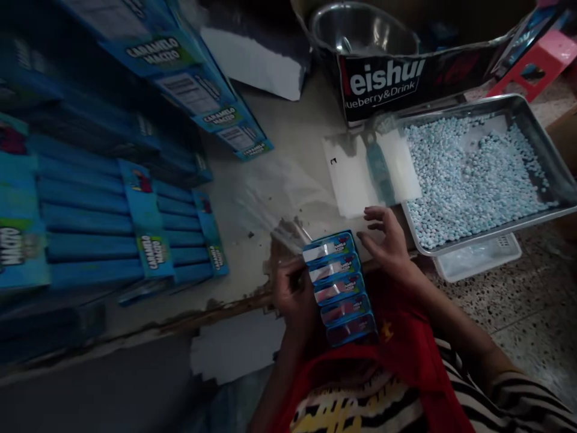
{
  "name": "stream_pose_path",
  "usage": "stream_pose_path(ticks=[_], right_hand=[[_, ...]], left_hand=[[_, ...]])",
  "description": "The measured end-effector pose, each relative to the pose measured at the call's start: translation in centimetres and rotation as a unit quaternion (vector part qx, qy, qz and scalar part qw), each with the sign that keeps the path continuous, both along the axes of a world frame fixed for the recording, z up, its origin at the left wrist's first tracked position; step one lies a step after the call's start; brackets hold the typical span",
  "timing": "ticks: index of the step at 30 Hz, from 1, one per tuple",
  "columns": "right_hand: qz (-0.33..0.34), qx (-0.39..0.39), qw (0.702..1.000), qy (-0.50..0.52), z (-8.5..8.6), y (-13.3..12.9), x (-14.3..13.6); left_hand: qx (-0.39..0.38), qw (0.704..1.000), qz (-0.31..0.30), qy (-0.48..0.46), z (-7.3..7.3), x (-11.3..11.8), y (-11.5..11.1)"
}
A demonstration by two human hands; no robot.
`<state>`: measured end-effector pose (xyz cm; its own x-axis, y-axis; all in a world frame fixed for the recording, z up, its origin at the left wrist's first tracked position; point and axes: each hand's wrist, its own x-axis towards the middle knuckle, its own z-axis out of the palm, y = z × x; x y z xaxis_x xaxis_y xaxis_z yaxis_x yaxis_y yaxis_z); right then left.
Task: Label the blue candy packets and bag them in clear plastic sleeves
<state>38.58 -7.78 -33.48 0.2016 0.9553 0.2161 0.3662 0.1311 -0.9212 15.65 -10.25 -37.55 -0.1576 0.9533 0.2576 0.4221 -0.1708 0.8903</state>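
A blue box with several flip-top compartments (340, 288) leans at the table's front edge, close against the red apron. My left hand (295, 294) is at the box's left side, its fingers curled near the upper left corner beside a strip of clear film (288, 231); what they grip is too dark to make out. To the right of the box, my right hand (387, 240) is raised with its fingers apart and nothing in them, near the box's upper right corner.
Stacked blue candy boxes (148, 234) fill the left. A metal tray (491, 231) of pale blue pellets lies right. Behind are a black carton (383, 90) with a steel bowl (365, 30), and white card (347, 180) under a teal tool (378, 168).
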Motion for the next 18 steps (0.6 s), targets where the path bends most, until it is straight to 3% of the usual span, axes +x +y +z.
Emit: stream_pose_path(ticks=[3,7,13,18], right_hand=[[0.064,-0.049,0.996,-0.024,1.1,2.9,0.7],[0.141,-0.111,0.972,-0.155,2.5,5.7,1.3],[0.131,-0.081,0.924,-0.350,1.8,6.5,0.2],[0.080,-0.040,0.908,-0.410,0.1,4.5,0.1]], left_hand=[[-0.004,0.996,0.046,-0.077,1.8,1.0,1.1],[-0.032,0.993,0.086,-0.073,2.9,1.7,2.4],[-0.001,0.996,0.075,-0.055,1.8,0.8,3.3],[0.115,0.989,-0.001,0.089,1.0,-1.1,3.4]])
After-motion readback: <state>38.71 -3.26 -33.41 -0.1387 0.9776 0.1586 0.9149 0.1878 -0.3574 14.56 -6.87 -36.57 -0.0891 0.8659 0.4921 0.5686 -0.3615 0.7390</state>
